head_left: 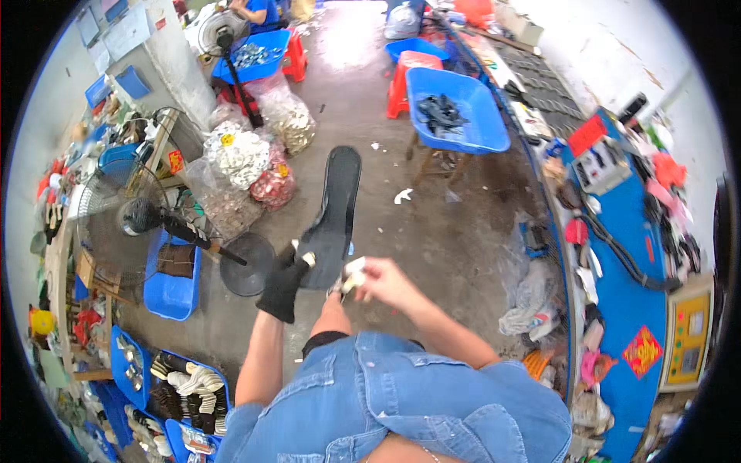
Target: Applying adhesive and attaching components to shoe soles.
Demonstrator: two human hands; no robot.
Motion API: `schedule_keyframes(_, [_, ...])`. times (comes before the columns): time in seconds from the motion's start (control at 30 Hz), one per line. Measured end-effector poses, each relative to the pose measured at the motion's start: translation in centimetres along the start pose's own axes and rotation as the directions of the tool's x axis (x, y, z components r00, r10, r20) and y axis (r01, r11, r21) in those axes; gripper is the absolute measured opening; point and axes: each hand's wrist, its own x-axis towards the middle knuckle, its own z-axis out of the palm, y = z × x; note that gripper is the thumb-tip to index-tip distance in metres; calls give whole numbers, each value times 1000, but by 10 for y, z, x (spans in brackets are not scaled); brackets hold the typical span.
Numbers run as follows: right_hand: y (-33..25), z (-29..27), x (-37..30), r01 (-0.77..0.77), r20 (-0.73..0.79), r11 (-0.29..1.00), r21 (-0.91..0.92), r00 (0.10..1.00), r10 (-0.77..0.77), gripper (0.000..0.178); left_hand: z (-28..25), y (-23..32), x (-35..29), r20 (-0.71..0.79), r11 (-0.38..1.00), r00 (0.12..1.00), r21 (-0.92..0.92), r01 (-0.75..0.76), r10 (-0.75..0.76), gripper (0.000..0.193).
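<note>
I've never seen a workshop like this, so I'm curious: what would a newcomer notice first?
Probably the long black sole-shaped piece in mid-picture, just beyond the black-covered left hand. Next might come the bright blue tub holding dark pieces, upper right, and the big pedestal fan at left.

Just below the middle of the frame, I pinch a small cream-white piece [354,273] in my right hand [385,282], its shape blurred. Left of it, a black glove [279,296] covers my left hand [284,282], pale at the fingertips [309,258].
</note>
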Motion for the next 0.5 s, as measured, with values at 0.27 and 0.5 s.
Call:
schedule_keyframes(0.27, [-145, -195, 303, 250, -424, 968, 14, 878, -221, 23, -34, 100, 383, 168, 988, 976, -46, 150, -140, 44])
schedule_keyframes(0.5, [-181, -363, 478, 158, -592, 987, 9, 797, -122, 23, 2, 111, 677, 353, 951, 923, -200, 237, -156, 41])
